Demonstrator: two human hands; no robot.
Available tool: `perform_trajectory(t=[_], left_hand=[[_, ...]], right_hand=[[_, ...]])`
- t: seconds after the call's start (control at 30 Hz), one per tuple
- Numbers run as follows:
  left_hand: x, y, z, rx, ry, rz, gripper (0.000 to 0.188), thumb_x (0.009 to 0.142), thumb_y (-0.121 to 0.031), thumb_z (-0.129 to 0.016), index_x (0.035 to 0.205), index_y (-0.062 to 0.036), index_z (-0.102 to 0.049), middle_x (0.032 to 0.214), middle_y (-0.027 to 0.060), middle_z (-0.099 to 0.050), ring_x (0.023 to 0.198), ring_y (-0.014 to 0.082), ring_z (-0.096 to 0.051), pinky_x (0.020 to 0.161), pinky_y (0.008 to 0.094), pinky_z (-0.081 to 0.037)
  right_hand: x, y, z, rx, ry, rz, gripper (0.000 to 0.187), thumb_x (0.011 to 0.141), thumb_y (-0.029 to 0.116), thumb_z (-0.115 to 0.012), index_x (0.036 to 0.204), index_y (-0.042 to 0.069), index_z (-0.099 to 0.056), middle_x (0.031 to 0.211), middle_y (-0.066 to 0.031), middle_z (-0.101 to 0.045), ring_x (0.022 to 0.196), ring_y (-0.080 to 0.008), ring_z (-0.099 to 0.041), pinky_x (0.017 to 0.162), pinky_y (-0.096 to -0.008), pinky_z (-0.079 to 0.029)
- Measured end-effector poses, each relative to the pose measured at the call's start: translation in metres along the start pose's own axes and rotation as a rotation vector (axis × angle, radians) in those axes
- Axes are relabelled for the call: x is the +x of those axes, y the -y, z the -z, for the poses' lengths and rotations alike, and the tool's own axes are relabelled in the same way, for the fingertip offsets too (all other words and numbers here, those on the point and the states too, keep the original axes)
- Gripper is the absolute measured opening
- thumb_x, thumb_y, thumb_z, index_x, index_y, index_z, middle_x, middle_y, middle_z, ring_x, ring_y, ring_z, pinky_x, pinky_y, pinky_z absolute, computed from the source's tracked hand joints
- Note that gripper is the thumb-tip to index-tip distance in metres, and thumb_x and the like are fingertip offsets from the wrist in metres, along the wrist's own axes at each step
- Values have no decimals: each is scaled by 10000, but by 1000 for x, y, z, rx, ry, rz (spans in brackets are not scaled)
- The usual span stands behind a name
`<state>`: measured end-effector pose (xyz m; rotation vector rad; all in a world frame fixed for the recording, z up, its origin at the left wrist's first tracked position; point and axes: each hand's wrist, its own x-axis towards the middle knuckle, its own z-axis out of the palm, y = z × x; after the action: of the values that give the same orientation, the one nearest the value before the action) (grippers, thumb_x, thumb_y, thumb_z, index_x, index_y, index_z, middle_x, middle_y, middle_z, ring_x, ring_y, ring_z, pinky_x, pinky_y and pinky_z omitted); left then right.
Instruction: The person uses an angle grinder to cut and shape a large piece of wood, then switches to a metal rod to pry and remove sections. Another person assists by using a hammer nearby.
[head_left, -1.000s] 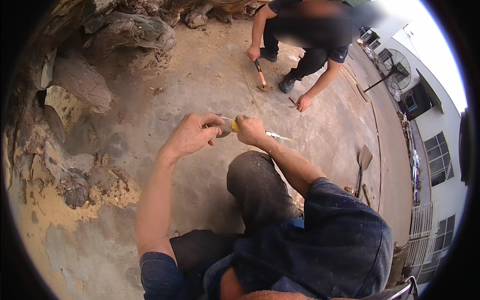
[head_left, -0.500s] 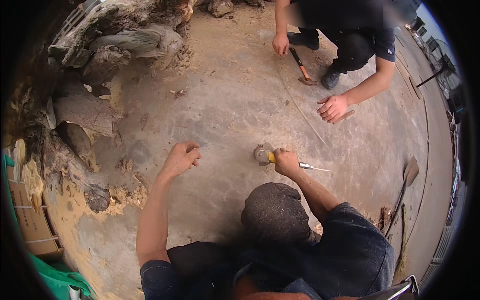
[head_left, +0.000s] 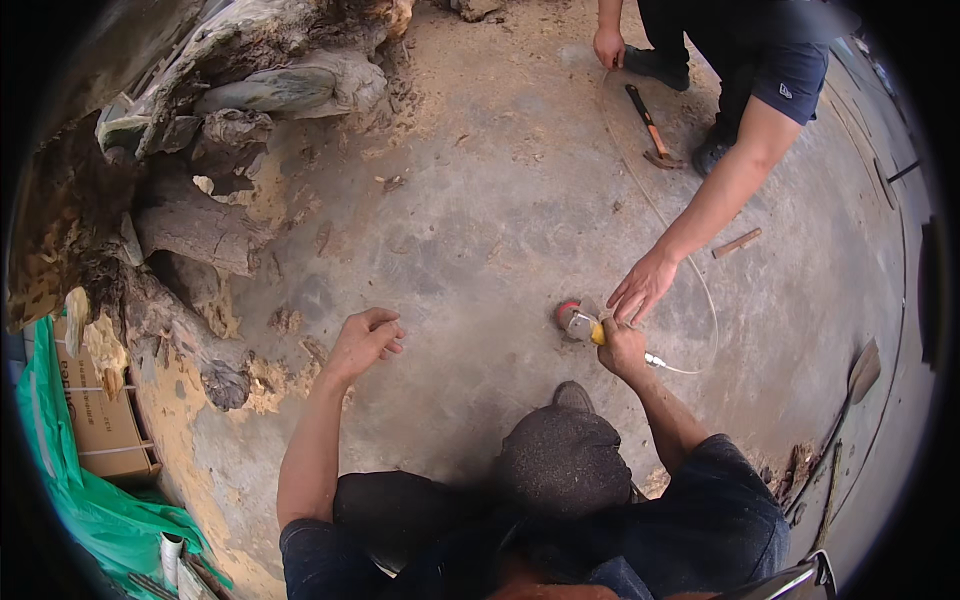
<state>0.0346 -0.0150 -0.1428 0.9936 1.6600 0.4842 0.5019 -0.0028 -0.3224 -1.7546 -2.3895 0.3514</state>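
Observation:
My right hand (head_left: 624, 350) is wrapped round the yellow grip of an air grinder (head_left: 577, 322), a hand-held tool with a round metal head and a red part at its far side. The grinder is over the concrete floor. A thin pale air hose (head_left: 716, 318) runs from its silver fitting and curves away toward the co-worker. My left hand (head_left: 364, 346) hovers over the floor, empty, its fingers loosely bent and apart. The co-worker's hand (head_left: 645, 286) reaches down beside my right hand, fingertips close to the grinder; whether they touch it I cannot tell.
Gnarled tree roots (head_left: 200, 225) fill the left side. Past the co-worker's arm lie a hammer (head_left: 653, 128) and a short wooden stick (head_left: 737, 243). A shovel (head_left: 862, 372) lies at right. A cardboard box (head_left: 105, 420) and green sheeting (head_left: 60, 470) are at lower left.
The co-worker has leaned in and brought one hand from beside the stick to the grinder. The grinder's head has turned, showing its red part. The hose now bends in a wide curve. My view has shifted.

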Motion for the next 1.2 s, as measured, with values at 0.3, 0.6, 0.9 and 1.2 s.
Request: perform_trajectory(t=[0.3, 0.6, 0.9, 1.2], left_hand=[[-35, -16, 49, -236, -335, -74, 351, 979, -179, -591, 1239, 56, -608, 967, 127, -709, 765, 199, -720, 639, 305, -562], [-117, -47, 146, -393, -1100, -617, 343, 1010, -98, -519, 1300, 86, -534, 1114, 151, -657, 829, 215, -719, 623, 298, -566], [-161, -99, 237, -246, -1379, -843, 345, 1020, -161, -525, 1287, 55, -556, 1157, 117, -643, 928, 188, -690, 645, 283, -542], [-136, -175, 230, -838, -587, -888, 416, 1053, -346, -470, 1245, 22, -490, 1197, 232, -643, 1095, 370, -665, 874, 503, -575]], right_hand=[[21, -36, -24, 68, -313, 149, 206, 822, 234, -712, 1018, 169, -705, 964, -105, -736, 813, -329, -721, 647, -457, -568], [60, -88, -27, -6, -316, -97, 169, 798, 226, -745, 915, 109, -715, 823, -155, -703, 760, -375, -693, 621, -475, -548], [111, 20, 90, -75, -635, 66, 599, 814, 19, -700, 1370, -32, -482, 1446, -246, -499, 1260, -444, -527, 988, -494, -484], [16, 43, 41, 196, -309, -73, 462, 761, 59, -742, 1193, -31, -602, 1365, -248, -552, 1162, -433, -594, 922, -471, -521]])
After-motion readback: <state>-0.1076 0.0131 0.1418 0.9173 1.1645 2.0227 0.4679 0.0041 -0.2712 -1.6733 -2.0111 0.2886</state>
